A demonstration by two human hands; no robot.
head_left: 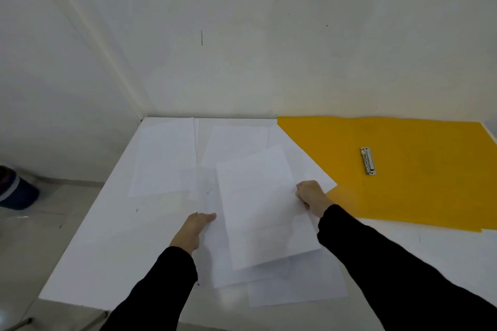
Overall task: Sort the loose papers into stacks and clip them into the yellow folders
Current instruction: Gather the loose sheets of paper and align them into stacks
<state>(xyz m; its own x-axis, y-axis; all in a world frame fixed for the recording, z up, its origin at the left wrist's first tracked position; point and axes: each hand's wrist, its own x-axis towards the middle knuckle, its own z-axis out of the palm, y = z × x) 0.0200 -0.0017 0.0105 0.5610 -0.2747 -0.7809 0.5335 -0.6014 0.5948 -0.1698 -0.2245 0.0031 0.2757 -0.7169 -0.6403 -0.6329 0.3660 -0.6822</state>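
Note:
Several loose white papers lie overlapping on a white table (88,255). My left hand (195,228) pinches the left edge of a sheet (215,247) in the middle pile. My right hand (312,196) grips the right edge of the top sheet (261,204), which lies slightly tilted. More sheets (164,158) rest flat toward the back left near the wall. An open yellow folder (416,183) lies flat at the right, its metal clip (368,161) showing near the spine. Both my sleeves are black.
White walls close off the table at the back and the left corner. The table's left edge drops to a tiled floor, where a dark blue bin (16,193) stands. One sheet (295,293) lies close to the front edge.

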